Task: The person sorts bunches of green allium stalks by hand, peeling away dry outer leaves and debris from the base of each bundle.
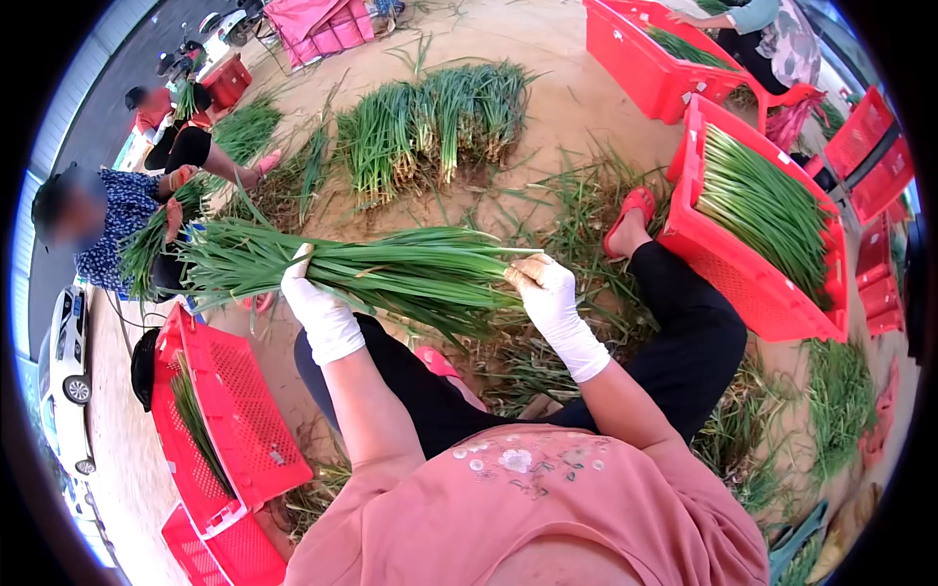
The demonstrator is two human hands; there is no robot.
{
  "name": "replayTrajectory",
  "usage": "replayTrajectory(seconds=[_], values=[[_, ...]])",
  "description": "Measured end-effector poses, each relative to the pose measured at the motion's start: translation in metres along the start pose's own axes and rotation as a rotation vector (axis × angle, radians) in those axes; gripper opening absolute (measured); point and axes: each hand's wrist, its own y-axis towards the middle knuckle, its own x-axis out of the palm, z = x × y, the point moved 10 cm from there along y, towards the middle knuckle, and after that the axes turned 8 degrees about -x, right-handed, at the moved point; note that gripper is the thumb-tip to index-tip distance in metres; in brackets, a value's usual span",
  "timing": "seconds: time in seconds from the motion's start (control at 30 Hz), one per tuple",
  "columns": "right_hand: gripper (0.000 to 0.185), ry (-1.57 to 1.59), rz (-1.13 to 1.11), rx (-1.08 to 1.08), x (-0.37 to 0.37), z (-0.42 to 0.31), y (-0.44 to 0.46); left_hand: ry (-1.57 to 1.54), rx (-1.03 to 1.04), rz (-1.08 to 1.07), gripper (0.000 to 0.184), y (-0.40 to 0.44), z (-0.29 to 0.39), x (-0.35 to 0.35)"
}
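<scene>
A long bunch of green chives [410, 264] lies across the space above my lap, its leafy ends to the left and its pale stem ends to the right. My left hand [320, 311], in a white glove, is closed around the leafy part. At the stem ends, my right hand [547, 293] pinches with its gloved fingers; the fingertips of this glove look soiled. Beyond the held bunch, a heap of chives [430, 122] lies on the ground with its roots towards me.
At my right stands a red crate [747, 283] filled with chives; another red crate [650, 73] is behind it. Red crates [230, 410] also stand at my left. Loose leaves [596, 220] litter the ground. A person [112, 239] sits at the left, handling chives; others sit farther back.
</scene>
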Motion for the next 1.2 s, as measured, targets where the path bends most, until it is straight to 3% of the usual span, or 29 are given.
replayTrajectory(seconds=[0.03,0.2,0.27,0.33,0.4,0.47,0.53,0.6,0.63,0.67,0.7,0.73,0.8,0.83,0.87,1.0,1.07,1.2], values=[[0.013,0.098,0.005,0.164,0.002,0.016,-0.006,0.015,0.011,-0.001,0.015,0.0,0.0,0.002],[0.012,0.239,0.017,0.362,0.001,0.033,-0.02,0.023,-0.007,0.022,0.012,-0.004,-0.002,0.01],[0.014,0.092,0.004,0.409,-0.008,0.042,-0.025,0.036,-0.003,0.045,0.012,-0.006,-0.002,0.009],[0.014,-0.304,-0.072,0.199,-0.018,0.043,-0.022,0.017,0.012,0.035,0.012,-0.005,0.0,0.007],[0.013,-0.494,-0.097,0.229,-0.038,0.077,-0.033,0.035,0.006,0.039,0.013,-0.003,0.002,0.004],[0.016,-0.61,-0.006,0.482,-0.094,0.132,-0.056,0.017,0.103,0.022,0.014,0.003,0.015,-0.008],[0.025,-0.362,0.283,0.85,-0.163,0.209,-0.109,-0.009,0.152,0.044,0.016,0.011,0.029,-0.023],[0.042,-0.658,0.193,0.929,-0.19,0.216,-0.104,-0.049,0.061,0.074,0.016,0.003,0.032,-0.022],[0.06,-0.653,0.165,0.858,-0.176,0.217,-0.1,-0.046,0.092,0.036,0.017,0.01,0.036,-0.029],[0.058,-0.677,0.003,0.721,-0.148,0.161,-0.061,-0.07,0.076,-0.036,0.015,0.014,0.036,-0.029],[0.05,-0.369,-0.039,0.508,-0.111,0.142,-0.042,-0.138,0.089,-0.1,0.015,0.019,0.036,-0.028],[0.042,0.228,-0.113,0.665,-0.066,0.105,-0.032,-0.205,0.102,-0.16,0.014,0.021,0.036,-0.026],[0.04,0.478,-0.352,0.602,-0.006,0.052,-0.023,-0.153,0.074,-0.187,0.013,0.02,0.033,-0.024],[0.036,0.109,-0.494,0.332,0.0,0.011,-0.002,-0.157,0.073,-0.165,0.012,0.015,0.031,-0.021],[0.031,-0.16,-0.452,-0.007,0.011,-0.002,0.0,-0.153,0.075,-0.168,0.012,0.014,0.031,-0.019],[0.024,0.19,-0.334,0.095,0.024,0.006,-0.008,-0.108,0.041,-0.093,0.014,0.012,0.028,-0.024],[0.02,-0.1,-0.408,0.019,0.02,-0.005,-0.009,-0.028,0.074,0.028,0.017,0.003,0.029,-0.027],[0.018,-0.231,-0.404,-0.07,0.016,0.005,-0.011,-0.04,0.071,-0.04,0.017,-0.005,0.023,-0.012]])
